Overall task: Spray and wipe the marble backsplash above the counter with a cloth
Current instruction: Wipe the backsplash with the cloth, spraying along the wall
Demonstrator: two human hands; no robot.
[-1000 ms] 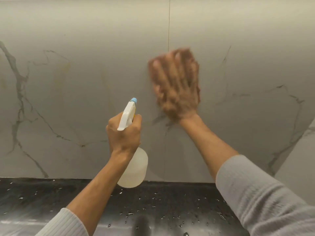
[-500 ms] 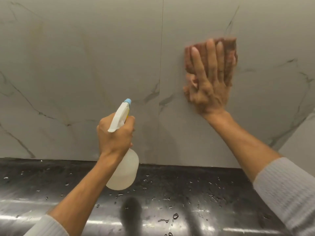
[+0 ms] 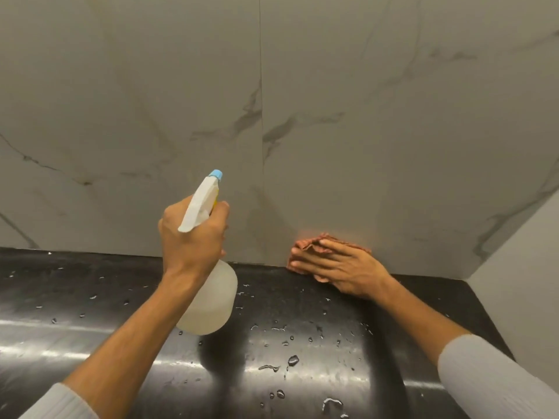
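Note:
The marble backsplash [image 3: 348, 86] is pale grey with dark veins and a vertical seam near the middle. My right hand [image 3: 341, 267] presses a reddish-brown cloth [image 3: 311, 244] flat against the bottom of the backsplash, right where it meets the counter. Most of the cloth is hidden under my fingers. My left hand [image 3: 193, 237] grips the neck of a white spray bottle [image 3: 211, 300] with a blue nozzle, held above the counter and pointed at the wall left of the seam.
The black polished counter [image 3: 302, 358] runs along the bottom, dotted with water drops. A plain side wall [image 3: 529, 267] closes the corner at the right.
My right hand has slid the cloth down the backsplash from up high to the bottom edge at the counter. The left hand holds the bottle in about the same place.

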